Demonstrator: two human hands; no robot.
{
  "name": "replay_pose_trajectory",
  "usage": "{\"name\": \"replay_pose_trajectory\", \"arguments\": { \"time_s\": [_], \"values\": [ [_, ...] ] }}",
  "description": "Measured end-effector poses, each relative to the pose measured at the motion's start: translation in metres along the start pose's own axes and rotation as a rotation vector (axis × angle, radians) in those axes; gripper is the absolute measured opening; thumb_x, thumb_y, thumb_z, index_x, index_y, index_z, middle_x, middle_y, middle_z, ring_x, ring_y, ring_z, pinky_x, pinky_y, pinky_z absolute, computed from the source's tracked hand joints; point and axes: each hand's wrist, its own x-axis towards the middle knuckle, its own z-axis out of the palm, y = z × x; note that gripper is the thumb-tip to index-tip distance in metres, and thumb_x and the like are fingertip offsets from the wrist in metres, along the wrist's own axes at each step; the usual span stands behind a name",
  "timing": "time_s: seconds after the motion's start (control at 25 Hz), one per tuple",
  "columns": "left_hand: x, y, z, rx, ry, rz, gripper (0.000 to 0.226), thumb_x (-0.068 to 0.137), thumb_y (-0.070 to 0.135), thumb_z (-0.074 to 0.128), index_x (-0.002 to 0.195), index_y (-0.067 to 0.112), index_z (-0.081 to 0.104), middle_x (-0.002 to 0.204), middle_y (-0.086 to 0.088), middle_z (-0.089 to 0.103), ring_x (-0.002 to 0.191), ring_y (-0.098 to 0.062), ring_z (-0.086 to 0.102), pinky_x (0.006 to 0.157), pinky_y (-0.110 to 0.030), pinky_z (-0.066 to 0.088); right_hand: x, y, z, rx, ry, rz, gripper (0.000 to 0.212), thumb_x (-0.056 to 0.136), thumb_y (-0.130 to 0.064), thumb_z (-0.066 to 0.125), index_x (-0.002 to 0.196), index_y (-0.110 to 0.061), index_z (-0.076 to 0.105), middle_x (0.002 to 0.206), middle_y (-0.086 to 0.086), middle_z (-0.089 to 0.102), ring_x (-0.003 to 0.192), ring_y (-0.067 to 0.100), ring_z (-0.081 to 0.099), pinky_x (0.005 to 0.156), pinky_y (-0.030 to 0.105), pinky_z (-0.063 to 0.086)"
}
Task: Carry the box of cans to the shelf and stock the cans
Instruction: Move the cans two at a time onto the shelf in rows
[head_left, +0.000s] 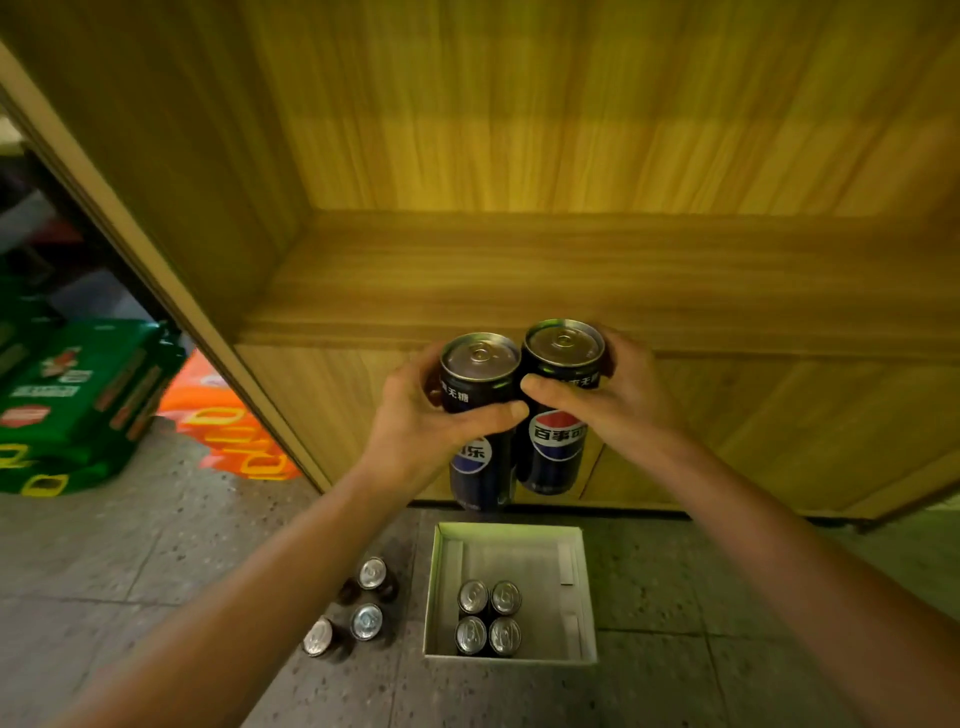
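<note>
Two tall black cans are raised side by side in front of the wooden shelf (571, 280). My left hand (421, 415) grips the left can (478, 374) and my right hand (618, 400) grips the right can (563, 358). Both cans are upright, just before the shelf's front edge, and touch each other. On the floor below stands an open white box (579, 597) with several cans (488, 616) clustered in its near left corner. Three more cans (358, 608) stand on the floor left of the box.
The shelf board is bare wood with a side wall on the left. Below it are cabinet doors (753, 431). Green cartons (78, 405) and orange packs (234, 431) are stacked on the grey floor at left.
</note>
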Motion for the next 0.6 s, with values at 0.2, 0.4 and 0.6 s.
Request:
{"name": "replay_pose_trajectory", "arguments": {
  "time_s": [0.2, 0.4, 0.6],
  "values": [
    [-0.004, 0.173, -0.016, 0.048, -0.027, 0.099, 0.047, 0.055, 0.014, 0.080, 0.096, 0.028, 0.062, 0.087, 0.017, 0.071, 0.087, 0.007, 0.065, 0.069, -0.006, 0.048, 0.002, -0.165, -0.052, -0.059, 0.051, -0.089, 0.041, 0.058, -0.031, 0.079, 0.091, -0.029, 0.055, 0.084, -0.025, 0.057, 0.072, -0.024, 0.055, 0.060, -0.002, 0.043],
    [0.013, 0.333, -0.039, 0.069, -0.025, 0.177, 0.043, 0.064, 0.007, 0.078, 0.096, 0.030, 0.058, 0.091, 0.016, 0.066, 0.082, 0.016, 0.063, 0.065, -0.001, 0.047, 0.028, -0.320, -0.096, -0.113, 0.116, -0.162, 0.057, 0.053, -0.051, 0.073, 0.102, -0.025, 0.060, 0.088, -0.024, 0.059, 0.081, -0.012, 0.057, 0.066, 0.007, 0.044],
    [0.046, 0.442, -0.056, 0.085, -0.022, 0.211, 0.046, 0.066, 0.012, 0.078, 0.109, 0.016, 0.060, 0.090, 0.015, 0.066, 0.074, 0.010, 0.065, 0.061, -0.003, 0.050, 0.062, -0.424, -0.122, -0.123, 0.162, -0.201, 0.049, 0.066, -0.039, 0.075, 0.107, -0.018, 0.061, 0.095, -0.011, 0.065, 0.089, -0.001, 0.061, 0.071, 0.015, 0.047]
  ]
}}
